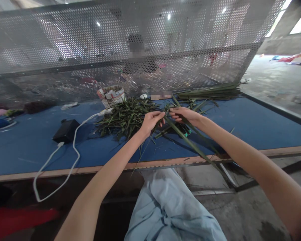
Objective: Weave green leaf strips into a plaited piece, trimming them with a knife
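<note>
Both hands meet above the blue table, closed on a long green leaf strip [188, 140]. My left hand [153, 122] pinches it near one end, thumb against the fingers. Close beside it, my right hand [183, 115] has its fingers curled on the same leaf work. From between the hands the strip slants down to the right, past the table's front edge. What the fingertips hold exactly is small and partly hidden. To the left of my hands lies a pile of green leaf pieces [127, 117]. A small bright green object [187, 131] sits under my right hand.
A perforated metal screen [90, 43] stands along the back of the blue table [240, 124], with a person behind it. Long leaves [210, 92] lie at the back right. A paper-covered container [112, 95], a black box [66, 130] and a white cable [76, 150] are on the left.
</note>
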The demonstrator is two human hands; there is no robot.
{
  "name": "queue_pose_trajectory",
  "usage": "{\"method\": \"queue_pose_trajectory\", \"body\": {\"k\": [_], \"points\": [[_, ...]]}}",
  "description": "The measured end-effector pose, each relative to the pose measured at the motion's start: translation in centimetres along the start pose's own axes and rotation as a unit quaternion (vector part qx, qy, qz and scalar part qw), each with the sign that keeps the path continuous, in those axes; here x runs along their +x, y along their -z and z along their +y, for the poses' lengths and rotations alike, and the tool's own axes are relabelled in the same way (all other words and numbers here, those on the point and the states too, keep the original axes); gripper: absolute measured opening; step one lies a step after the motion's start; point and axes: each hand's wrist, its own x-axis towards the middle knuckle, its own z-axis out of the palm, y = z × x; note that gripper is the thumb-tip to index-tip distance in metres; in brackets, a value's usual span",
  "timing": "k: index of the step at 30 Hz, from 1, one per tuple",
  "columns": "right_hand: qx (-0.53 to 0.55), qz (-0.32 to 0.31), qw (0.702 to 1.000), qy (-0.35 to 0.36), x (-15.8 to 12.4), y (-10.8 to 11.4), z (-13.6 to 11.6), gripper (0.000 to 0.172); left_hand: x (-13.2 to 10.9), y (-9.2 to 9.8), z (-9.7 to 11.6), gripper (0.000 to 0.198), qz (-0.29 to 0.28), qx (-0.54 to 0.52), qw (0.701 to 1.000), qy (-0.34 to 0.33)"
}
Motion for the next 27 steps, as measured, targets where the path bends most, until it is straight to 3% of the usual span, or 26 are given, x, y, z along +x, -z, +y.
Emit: {"method": "queue_pose_trajectory", "body": {"k": [5, 13, 17, 22, 27], "points": [[-0.126, 0.06, 0.987, 0.074, 0.5, -0.3, 1.2, 0.027, -0.2, -0.2, 0.1, 0.027, -0.053, 0.009, 0.999, -0.004], [-0.298, 0.116, 0.928, 0.191, 0.1, -0.8, 1.7, 0.03, -0.1, -0.1, -0.2, 0.021, -0.031, 0.027, 0.999, 0.008], [-0.392, 0.15, 0.874, 0.245, -0.1, -1.1, 1.9, 0.022, 0.0, -0.2, -0.3, 0.023, -0.003, 0.018, 1.0, 0.024], [-0.507, 0.134, 0.815, 0.247, -0.2, -0.8, 1.9, 0.019, 0.0, -0.2, -0.2, 0.026, 0.02, 0.013, 0.999, 0.027], [-0.559, 0.088, 0.793, 0.228, -0.3, -0.7, 1.6, 0.022, -0.1, 0.0, -0.3, 0.031, 0.018, 0.03, 0.999, 0.015]]}}
